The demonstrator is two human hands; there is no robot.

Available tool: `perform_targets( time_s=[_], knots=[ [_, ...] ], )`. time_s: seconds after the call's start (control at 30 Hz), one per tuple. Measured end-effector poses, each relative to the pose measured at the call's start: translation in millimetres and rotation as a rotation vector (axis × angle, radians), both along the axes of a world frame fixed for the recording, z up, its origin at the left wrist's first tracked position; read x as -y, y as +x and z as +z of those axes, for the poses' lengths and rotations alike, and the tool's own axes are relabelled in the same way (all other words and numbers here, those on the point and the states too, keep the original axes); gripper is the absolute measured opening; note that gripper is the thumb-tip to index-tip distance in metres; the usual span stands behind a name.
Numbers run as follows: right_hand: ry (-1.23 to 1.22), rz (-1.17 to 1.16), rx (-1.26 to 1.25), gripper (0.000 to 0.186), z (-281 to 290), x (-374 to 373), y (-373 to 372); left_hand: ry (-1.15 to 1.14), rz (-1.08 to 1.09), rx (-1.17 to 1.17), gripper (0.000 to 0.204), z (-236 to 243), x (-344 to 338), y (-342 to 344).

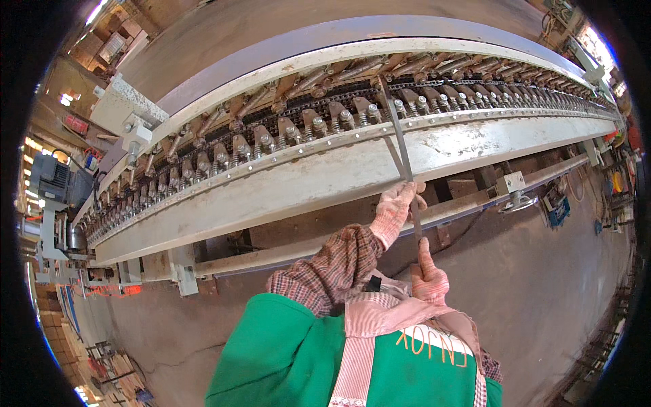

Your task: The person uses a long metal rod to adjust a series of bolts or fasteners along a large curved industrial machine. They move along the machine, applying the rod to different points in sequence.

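A long, flat dark metal bar [398,129] slants across the front of a long machine, its far end among the brackets and springs near the chain. My left hand [397,210], in a stained pinkish glove, is closed round the bar just below the machine's pale front beam [291,211]. Lower down, close to my body, my gloved right hand [430,279] is closed at the bar's near end with its thumb pointing up along it. The fingers of that hand are mostly hidden. Along the machine runs a row of spring-loaded bolts [264,140], with a dark chain [291,108] behind them.
A lower rail [271,256] runs along the machine's near side, with a handwheel [519,201] at the right. An electric motor [55,178] sits at the far left end. Stacked boards [122,373] lie at lower left, and a blue container [558,210] stands at right.
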State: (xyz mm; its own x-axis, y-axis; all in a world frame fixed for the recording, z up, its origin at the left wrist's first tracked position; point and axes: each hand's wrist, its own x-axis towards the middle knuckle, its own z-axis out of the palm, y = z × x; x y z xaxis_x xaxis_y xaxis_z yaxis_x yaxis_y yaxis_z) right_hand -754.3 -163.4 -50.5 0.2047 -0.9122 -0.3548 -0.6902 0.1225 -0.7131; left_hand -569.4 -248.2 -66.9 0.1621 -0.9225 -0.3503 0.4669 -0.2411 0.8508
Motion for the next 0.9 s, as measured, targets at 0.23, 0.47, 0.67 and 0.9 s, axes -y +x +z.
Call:
perform_targets(
  time_s=[0.23,0.47,0.67,0.9],
  knots=[
    [0.272,-0.102,0.402,0.065,28.7,-5.0,-23.4,0.126,-0.054,0.009,0.038,19.4,-20.6,-9.0],
    [0.559,-0.250,0.790,0.070,30.4,-11.4,-30.1,0.127,-0.017,0.058,0.036,32.3,-18.6,-7.7],
    [0.738,-0.339,1.149,0.068,32.2,-15.8,-14.0,0.096,0.066,0.057,0.031,55.9,-19.0,-0.4],
    [0.781,-0.356,1.243,0.064,76.1,-16.5,33.4,0.146,0.045,0.209,0.035,39.7,-16.8,32.2]
  ],
)
